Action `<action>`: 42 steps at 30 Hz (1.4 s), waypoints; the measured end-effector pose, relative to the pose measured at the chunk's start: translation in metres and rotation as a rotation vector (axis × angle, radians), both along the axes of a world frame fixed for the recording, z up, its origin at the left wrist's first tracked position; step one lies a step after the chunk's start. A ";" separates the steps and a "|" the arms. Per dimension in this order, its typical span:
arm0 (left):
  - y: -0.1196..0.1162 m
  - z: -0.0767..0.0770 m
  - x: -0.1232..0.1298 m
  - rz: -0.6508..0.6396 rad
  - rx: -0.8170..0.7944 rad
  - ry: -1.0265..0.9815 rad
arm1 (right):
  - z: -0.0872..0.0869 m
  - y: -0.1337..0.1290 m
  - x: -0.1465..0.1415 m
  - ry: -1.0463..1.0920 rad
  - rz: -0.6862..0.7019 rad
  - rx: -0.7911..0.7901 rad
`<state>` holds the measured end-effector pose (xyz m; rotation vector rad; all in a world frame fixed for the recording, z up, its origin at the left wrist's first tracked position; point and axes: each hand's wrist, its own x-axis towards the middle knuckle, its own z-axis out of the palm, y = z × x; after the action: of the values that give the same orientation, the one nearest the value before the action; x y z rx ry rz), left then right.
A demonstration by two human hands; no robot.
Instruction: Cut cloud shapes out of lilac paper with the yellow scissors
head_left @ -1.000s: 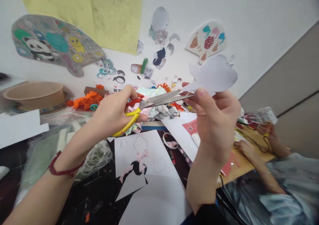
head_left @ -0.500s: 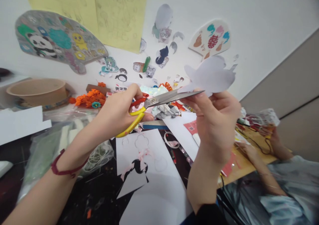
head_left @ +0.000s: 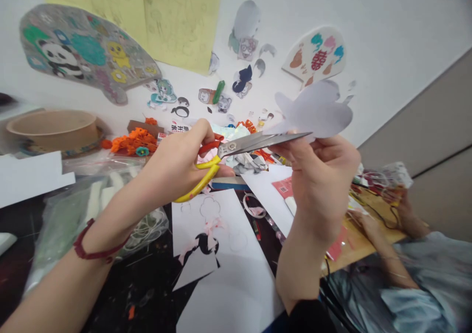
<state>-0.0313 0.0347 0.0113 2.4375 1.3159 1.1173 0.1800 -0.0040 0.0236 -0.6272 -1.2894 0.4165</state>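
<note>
Head view: the left hand (head_left: 188, 158) grasps the yellow-and-red-handled scissors (head_left: 231, 147), its fingers in and around the handles. One long blade reaches in front of the lower edge of a white paper cutout (head_left: 313, 109) with lobed outlines; whether paper lies between the blades, I cannot tell. The right hand (head_left: 324, 168), just beyond the scissors' tip, pinches that cutout between thumb and fingers, holding it up above the blade. A maroon cord bracelet (head_left: 94, 252) circles the wrist behind the scissors.

Below the scissors lies a white sheet (head_left: 190, 203) with pencilled cloud and circle outlines, and to its right, below the blades, a white ring-shaped roll (head_left: 246, 205). Left of the scissors are orange flower-like pieces (head_left: 134, 141) and, farther left, a tan round tub (head_left: 55, 129). On the wall above and left of the scissors hang a panda-decorated fan shape (head_left: 84, 48) and yellow paper (head_left: 180, 28). Well to the right of the scissors, a co-worker's hand (head_left: 367, 222) rests over a tan work surface (head_left: 372, 244).
</note>
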 end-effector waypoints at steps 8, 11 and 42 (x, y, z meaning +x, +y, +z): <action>0.000 0.000 0.001 -0.009 0.030 -0.004 | 0.004 -0.004 0.004 -0.067 -0.049 -0.037; 0.000 0.000 0.001 -0.009 0.021 -0.008 | 0.004 -0.005 0.005 -0.085 -0.044 -0.060; 0.001 0.000 -0.002 0.036 -0.042 0.066 | 0.002 -0.006 0.006 -0.119 -0.106 -0.050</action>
<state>-0.0336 0.0356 0.0115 2.4497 1.3925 1.0152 0.1858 -0.0100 0.0260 -0.7678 -1.3553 0.3290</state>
